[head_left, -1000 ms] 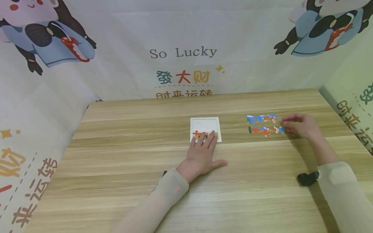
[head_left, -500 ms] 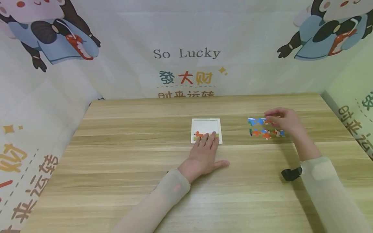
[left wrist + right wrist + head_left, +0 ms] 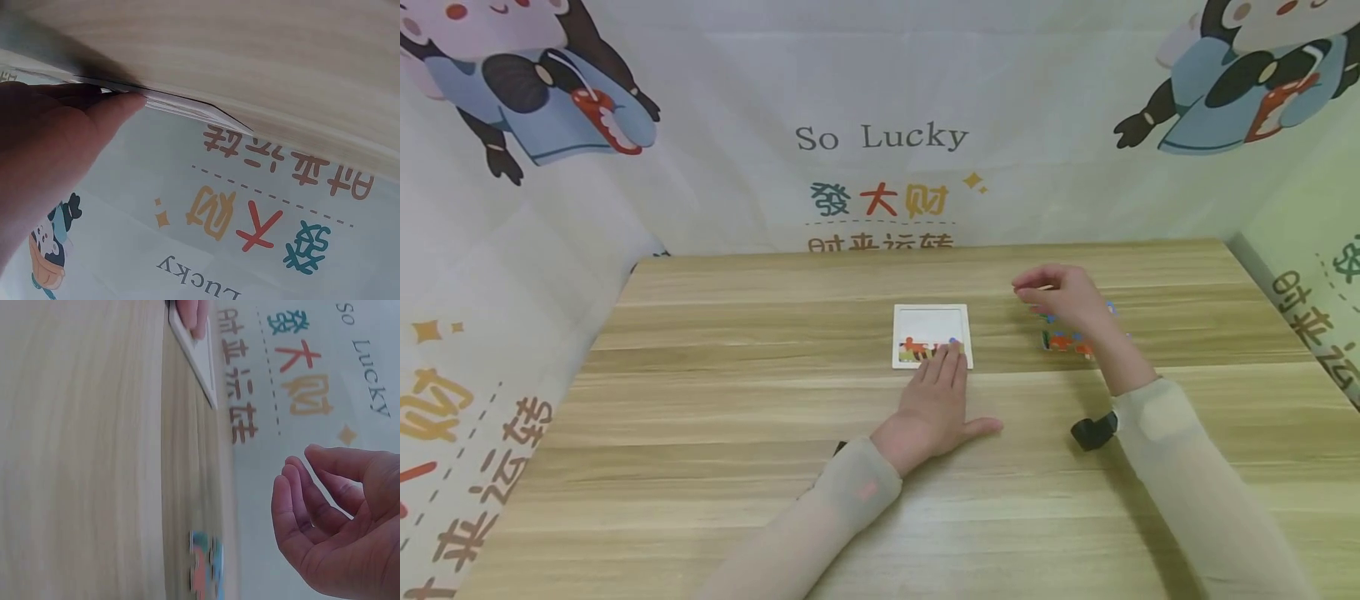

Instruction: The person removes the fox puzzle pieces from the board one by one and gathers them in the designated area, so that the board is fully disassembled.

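Observation:
My left hand (image 3: 932, 412) lies flat with its fingers over the lower edge of a small square white puzzle tray (image 3: 931, 310), thumb spread to the right. Orange and green jigsaw pieces (image 3: 916, 350) show along the tray's bottom, partly under those fingertips. Above the table, up and to the left of the loose jigsaw pieces (image 3: 1060, 342), hovers my right hand (image 3: 1067, 296). Its fingers are loosely bent. A gap shows between thumb and fingertips in the right wrist view, with no piece visible there. The hand and forearm hide much of the loose pieces.
The wood-grain table (image 3: 700, 400) spreads around the tray and pieces. White printed cloth (image 3: 880, 67) rises behind it and at both sides. A black wrist camera (image 3: 1093, 432) sticks out beside the right sleeve.
My right hand has swept left from the right end of the loose pieces, over them, to their upper left. My left hand has slid slightly right, baring more of the tray's pieces.

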Motion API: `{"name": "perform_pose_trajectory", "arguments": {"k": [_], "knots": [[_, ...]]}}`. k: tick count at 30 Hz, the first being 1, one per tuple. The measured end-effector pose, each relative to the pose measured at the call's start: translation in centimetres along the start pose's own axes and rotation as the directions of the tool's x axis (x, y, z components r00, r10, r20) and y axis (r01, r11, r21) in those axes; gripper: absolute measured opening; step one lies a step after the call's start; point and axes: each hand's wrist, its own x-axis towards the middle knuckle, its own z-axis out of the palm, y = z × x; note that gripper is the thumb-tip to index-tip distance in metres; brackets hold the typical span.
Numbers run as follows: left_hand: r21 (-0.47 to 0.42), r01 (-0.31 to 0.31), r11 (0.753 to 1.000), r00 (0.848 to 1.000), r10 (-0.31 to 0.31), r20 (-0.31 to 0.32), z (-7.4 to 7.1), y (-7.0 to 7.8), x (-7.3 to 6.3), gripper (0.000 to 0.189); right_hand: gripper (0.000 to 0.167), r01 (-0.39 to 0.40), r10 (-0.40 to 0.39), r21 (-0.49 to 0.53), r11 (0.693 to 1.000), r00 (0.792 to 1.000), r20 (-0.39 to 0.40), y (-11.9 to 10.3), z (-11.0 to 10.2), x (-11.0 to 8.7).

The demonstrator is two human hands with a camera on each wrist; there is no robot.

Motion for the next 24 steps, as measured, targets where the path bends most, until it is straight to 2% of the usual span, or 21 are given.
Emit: {"name": "perform_pose_trajectory", "arguments": {"k": [11, 21, 24], "knots": [[0.026, -0.012, 1.0, 0.999, 0.013, -0.045, 0.3, 0.0, -0.2, 0.103, 0.031, 0.058, -0.06, 0.037, 0.998, 0.996, 0.065, -2.0, 4.6, 2.2], [0.069, -0.001, 0.998, 1.0, 0.002, -0.022, 0.4, 0.1, -0.1, 0.104, 0.027, 0.112, -0.117, 0.043, 0.993, 0.984, 0.137, -3.1, 8.2, 3.0], [0.075, 0.007, 0.997, 1.0, -0.005, -0.019, 0.5, 0.2, -0.2, 0.105, 0.024, 0.1, -0.102, 0.017, 0.995, 0.983, 0.155, -3.4, 9.2, 3.0]]}}
